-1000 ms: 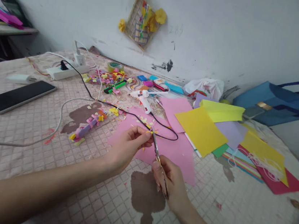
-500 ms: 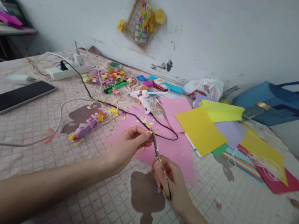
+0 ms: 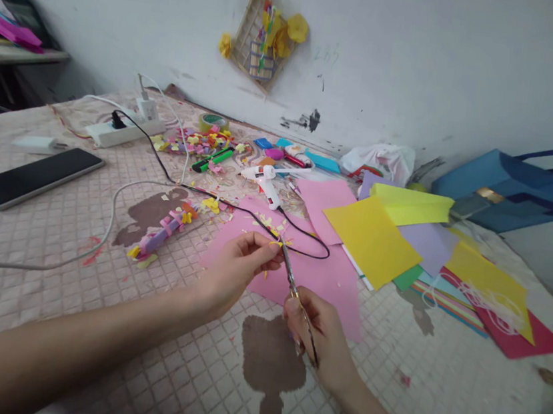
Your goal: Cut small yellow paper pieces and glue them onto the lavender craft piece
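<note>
My left hand (image 3: 243,267) pinches a small yellow piece of paper (image 3: 276,243) between thumb and fingertips. A pair of scissors (image 3: 291,277) is gripped in my right hand (image 3: 318,336), its blades pointing away from me with the tips at the yellow piece. Beneath both hands lies a pink sheet (image 3: 317,289) strewn with small paper scraps. Left of my left hand rests a purple strip (image 3: 159,236) decorated with pink, yellow and orange paper bits. A white glue gun (image 3: 267,182) lies just beyond the hands, its black cord crossing the pink sheet.
Coloured sheets (image 3: 373,239) are piled to the right, with white string (image 3: 490,307) on top. A phone (image 3: 33,177) and a power strip (image 3: 124,134) sit at the left. A green cutter (image 3: 213,159), tape roll (image 3: 213,123) and blue bag (image 3: 505,188) are farther back.
The scissors and my right hand have shifted very slightly to the right. My left hand stays in nearly the same place, still pinching the yellow piece.
</note>
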`<action>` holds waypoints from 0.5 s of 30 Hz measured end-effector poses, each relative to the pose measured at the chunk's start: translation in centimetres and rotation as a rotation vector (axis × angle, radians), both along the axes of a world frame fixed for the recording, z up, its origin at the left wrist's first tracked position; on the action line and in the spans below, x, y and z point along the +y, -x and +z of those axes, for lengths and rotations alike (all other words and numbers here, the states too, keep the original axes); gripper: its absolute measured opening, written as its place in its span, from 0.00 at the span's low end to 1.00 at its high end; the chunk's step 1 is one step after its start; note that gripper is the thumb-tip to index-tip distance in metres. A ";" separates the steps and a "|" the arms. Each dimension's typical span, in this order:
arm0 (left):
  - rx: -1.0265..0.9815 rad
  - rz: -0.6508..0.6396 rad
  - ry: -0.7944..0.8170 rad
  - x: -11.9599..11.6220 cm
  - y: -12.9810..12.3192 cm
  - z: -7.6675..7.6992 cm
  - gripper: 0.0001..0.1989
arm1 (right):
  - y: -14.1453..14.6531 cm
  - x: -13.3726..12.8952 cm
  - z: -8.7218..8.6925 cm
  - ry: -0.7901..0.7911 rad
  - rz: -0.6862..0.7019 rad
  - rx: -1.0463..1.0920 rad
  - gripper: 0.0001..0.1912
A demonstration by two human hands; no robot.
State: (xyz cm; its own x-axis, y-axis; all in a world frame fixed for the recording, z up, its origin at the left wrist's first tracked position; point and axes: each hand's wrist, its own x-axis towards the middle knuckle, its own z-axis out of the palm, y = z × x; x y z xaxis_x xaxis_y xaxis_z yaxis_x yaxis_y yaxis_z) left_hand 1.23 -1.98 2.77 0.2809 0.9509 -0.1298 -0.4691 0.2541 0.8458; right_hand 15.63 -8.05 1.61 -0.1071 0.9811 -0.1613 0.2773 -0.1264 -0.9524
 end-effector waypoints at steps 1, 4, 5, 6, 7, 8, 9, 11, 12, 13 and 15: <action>0.002 -0.004 -0.001 0.1 0.0 0.0 0.08 | 0.0 0.0 0.0 -0.002 0.001 -0.001 0.23; 0.003 -0.034 -0.004 0.3 0.2 -0.1 0.08 | -0.2 0.0 0.0 -0.011 0.004 0.000 0.23; 0.004 -0.045 -0.006 0.4 0.3 -0.1 0.08 | -0.3 0.0 0.0 -0.012 0.009 -0.001 0.23; 0.004 -0.056 -0.009 0.5 0.3 -0.2 0.08 | -0.4 0.0 0.0 -0.011 0.014 -0.005 0.23; 0.005 -0.065 -0.011 0.6 0.4 -0.2 0.08 | -0.5 0.0 0.1 -0.011 0.019 -0.010 0.23; 0.007 -0.073 -0.015 0.7 0.4 -0.2 0.07 | -0.6 0.0 0.1 -0.011 0.022 -0.016 0.23; 0.010 -0.080 -0.020 0.8 0.5 -0.2 0.07 | -0.7 0.0 0.2 -0.012 0.024 -0.022 0.23; 0.023 -0.095 -0.035 0.9 0.5 -0.2 0.07 | -0.8 0.0 0.3 -0.012 0.029 -0.033 0.23; 0.033 -0.100 -0.043 1.0 0.6 -0.3 0.07 | -0.8 0.0 0.3 -0.011 0.032 -0.036 0.23; 0.043 -0.104 -0.050 1.0 0.6 -0.3 0.07 | -0.9 -0.1 0.4 -0.009 0.034 -0.038 0.23; 0.057 -0.112 -0.064 1.1 0.6 -0.2 0.07 | -0.9 -0.1 0.5 -0.004 0.036 -0.043 0.23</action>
